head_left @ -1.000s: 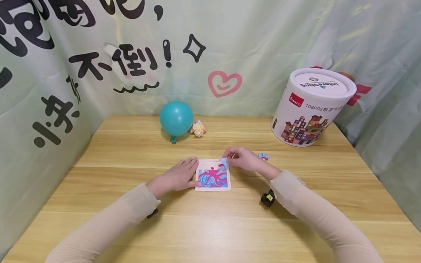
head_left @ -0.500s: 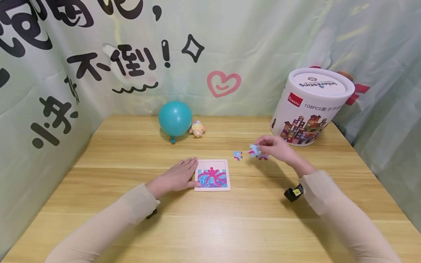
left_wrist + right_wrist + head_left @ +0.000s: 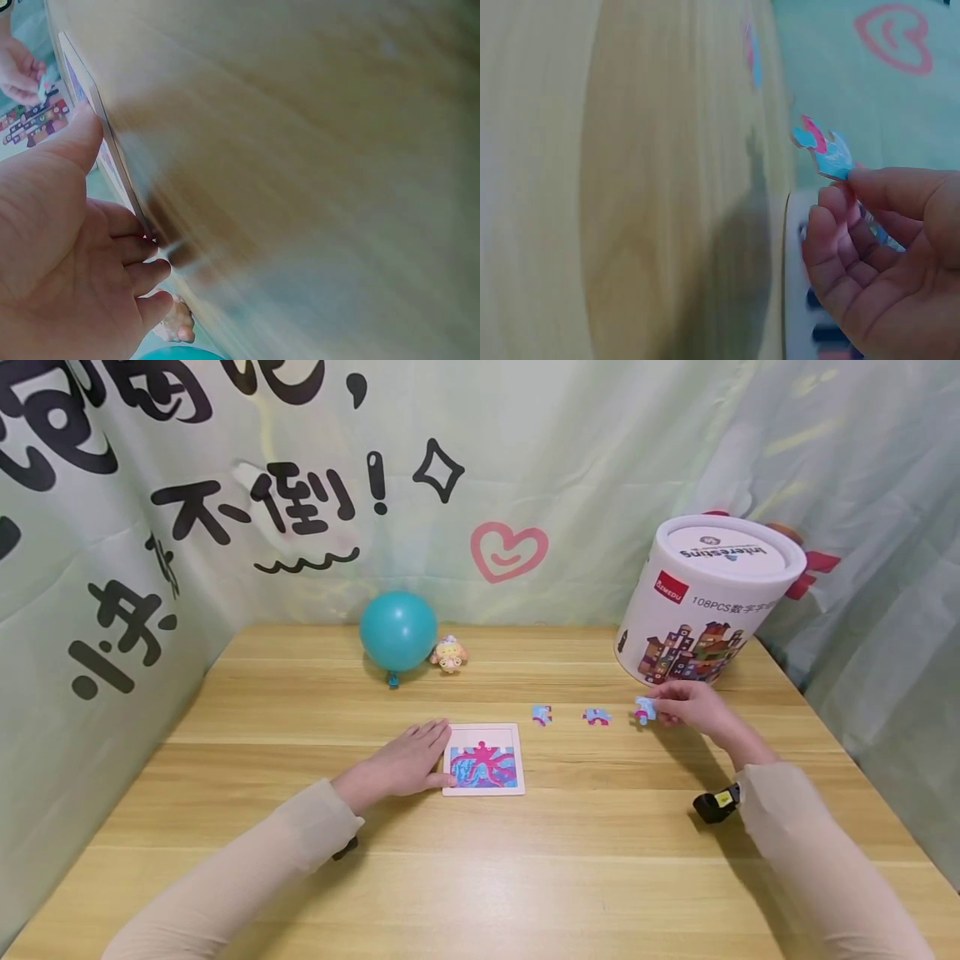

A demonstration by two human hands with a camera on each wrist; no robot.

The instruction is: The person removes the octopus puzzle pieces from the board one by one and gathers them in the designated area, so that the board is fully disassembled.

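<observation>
A small white-framed jigsaw puzzle (image 3: 483, 767) with a pink octopus on blue lies on the table; its top strip shows bare backing. My left hand (image 3: 405, 762) rests along the puzzle's left edge, fingers extended; in the left wrist view the thumb (image 3: 84, 135) lies over the frame. Farther right, my right hand (image 3: 693, 708) pinches a blue-and-pink puzzle piece (image 3: 826, 150) between thumb and forefinger, held up off the wood in the right wrist view. Two loose pieces lie between puzzle and right hand: a near piece (image 3: 542, 715) and a middle piece (image 3: 597, 717).
A teal balloon (image 3: 398, 631) and a small toy figure (image 3: 449, 654) stand behind the puzzle. At the back right, a large white block tub (image 3: 705, 602) rises just behind my right hand. A printed curtain (image 3: 585, 468) hangs along the table's far edge.
My right hand has moved right from the puzzle's upper right corner, past the middle piece, holding a piece. The near piece now lies beside the puzzle. My left hand stays put.
</observation>
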